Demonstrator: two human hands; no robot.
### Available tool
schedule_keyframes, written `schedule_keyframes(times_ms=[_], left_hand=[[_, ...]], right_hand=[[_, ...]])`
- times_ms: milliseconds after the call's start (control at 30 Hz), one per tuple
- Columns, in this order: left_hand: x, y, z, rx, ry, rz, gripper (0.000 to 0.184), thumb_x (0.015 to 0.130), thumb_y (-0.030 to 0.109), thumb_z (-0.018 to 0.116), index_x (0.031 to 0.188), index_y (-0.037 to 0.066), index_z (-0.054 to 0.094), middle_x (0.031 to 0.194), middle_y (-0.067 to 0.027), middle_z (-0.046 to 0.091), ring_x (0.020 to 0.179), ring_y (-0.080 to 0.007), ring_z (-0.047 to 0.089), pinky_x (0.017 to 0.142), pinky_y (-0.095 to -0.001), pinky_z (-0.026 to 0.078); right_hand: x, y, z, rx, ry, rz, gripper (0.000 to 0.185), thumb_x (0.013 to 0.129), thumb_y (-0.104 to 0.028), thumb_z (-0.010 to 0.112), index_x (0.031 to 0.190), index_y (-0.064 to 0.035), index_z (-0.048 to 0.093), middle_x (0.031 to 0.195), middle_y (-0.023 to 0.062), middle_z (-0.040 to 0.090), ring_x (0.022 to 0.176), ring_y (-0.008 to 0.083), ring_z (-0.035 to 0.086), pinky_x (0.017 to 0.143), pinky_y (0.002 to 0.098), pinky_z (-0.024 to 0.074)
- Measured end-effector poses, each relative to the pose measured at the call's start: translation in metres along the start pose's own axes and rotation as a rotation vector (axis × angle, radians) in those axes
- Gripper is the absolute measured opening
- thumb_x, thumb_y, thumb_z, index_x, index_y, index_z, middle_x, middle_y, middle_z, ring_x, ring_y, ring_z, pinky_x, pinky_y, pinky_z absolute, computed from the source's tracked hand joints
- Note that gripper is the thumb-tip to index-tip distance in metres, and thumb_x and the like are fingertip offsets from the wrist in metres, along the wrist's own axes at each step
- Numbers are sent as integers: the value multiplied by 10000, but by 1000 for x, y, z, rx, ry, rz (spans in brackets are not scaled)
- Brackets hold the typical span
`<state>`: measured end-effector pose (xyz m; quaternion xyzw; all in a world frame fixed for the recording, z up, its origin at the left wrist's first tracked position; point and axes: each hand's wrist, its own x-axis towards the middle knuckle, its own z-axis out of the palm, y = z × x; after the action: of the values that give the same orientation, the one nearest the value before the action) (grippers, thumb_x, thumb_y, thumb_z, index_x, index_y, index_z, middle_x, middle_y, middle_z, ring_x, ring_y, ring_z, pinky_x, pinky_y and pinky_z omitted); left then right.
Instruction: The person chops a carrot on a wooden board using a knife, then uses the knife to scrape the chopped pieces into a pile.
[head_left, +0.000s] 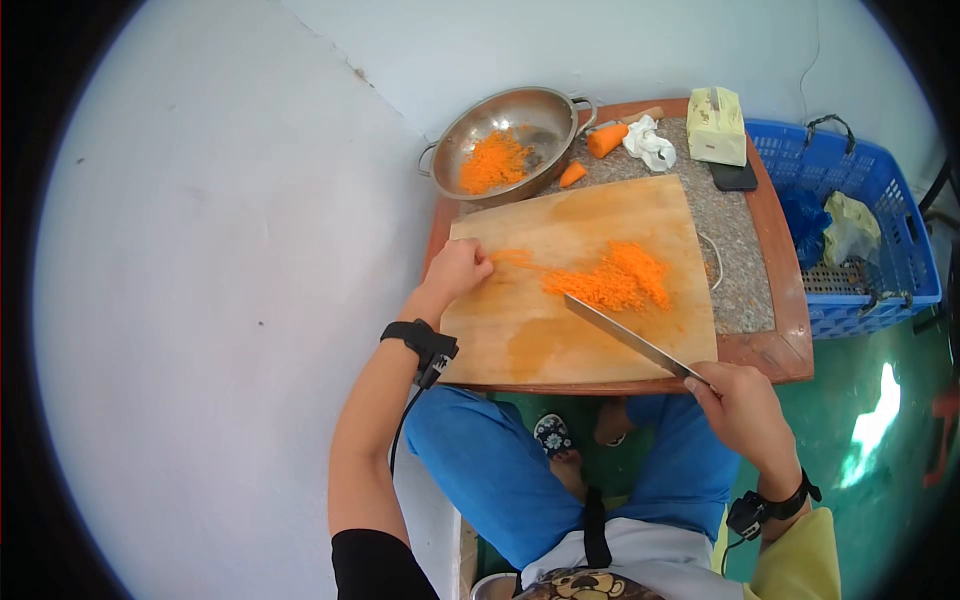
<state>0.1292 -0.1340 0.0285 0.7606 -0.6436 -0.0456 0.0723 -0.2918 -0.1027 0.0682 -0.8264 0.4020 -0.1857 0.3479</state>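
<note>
A wooden cutting board [480, 340] lies on the small table, with a heap of finely chopped carrot [625, 277] on it right of centre. My right hand [745, 410] is wrapped round the handle of a knife [630, 340], whose blade tip touches the board at the lower left edge of the heap. My left hand [460, 268] rests at the board's left edge, its fingers curled together beside thin carrot shreds [512, 257]. Whether anything is between those fingers is hidden.
Behind the board stand a metal pan [535, 178] with chopped carrot, carrot pieces [606, 140], a crumpled tissue [650, 146], a tissue pack [716, 128] and a phone [735, 177]. A blue basket [860, 145] holding bags sits to the right; a wall is at the left.
</note>
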Motion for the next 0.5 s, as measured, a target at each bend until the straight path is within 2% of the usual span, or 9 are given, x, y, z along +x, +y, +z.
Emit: schedule_keyframes(times_ms=[133, 267, 333, 467, 500], left_hand=[[14, -15, 11, -129, 137, -34, 165, 737, 143, 626, 770, -16, 648, 698, -158, 647, 657, -260, 645, 637, -329, 509], [26, -8, 11, -187, 153, 3, 192, 753, 167, 649, 777, -23, 651, 690, -133, 650, 647, -229, 636, 634, -319, 504], [28, 4, 5, -385, -68, -8, 198, 773, 174, 658, 827, -17, 653, 736, -107, 653, 671, -189, 617, 646, -300, 494], [23, 15, 7, -449, -151, 67, 179, 781, 152, 656, 863, -7, 645, 766, -80, 640, 693, -165, 590, 650, -287, 482], [16, 23, -1, -402, -182, 171, 174, 785, 145, 653, 869, -7, 639, 771, -89, 634, 706, -171, 591, 653, -289, 481]], right_hand=[[5, 1, -3, -60, -40, -47, 114, 835, -155, 571, 867, -56, 617, 762, 173, 616, 699, 368, 594, 614, 442, 467], [6, -1, -4, -90, -60, -40, 114, 836, -154, 570, 869, -56, 617, 765, 167, 619, 692, 365, 595, 609, 439, 469], [6, 0, -4, -75, -60, -31, 114, 835, -154, 573, 873, -56, 619, 765, 167, 619, 687, 362, 598, 605, 433, 472], [5, -1, -2, -66, -34, -40, 115, 835, -154, 576, 880, -57, 620, 765, 163, 620, 684, 359, 600, 605, 427, 475], [5, -2, -3, -74, -38, -40, 116, 834, -153, 578, 882, -56, 619, 767, 163, 621, 684, 359, 600, 605, 425, 476]])
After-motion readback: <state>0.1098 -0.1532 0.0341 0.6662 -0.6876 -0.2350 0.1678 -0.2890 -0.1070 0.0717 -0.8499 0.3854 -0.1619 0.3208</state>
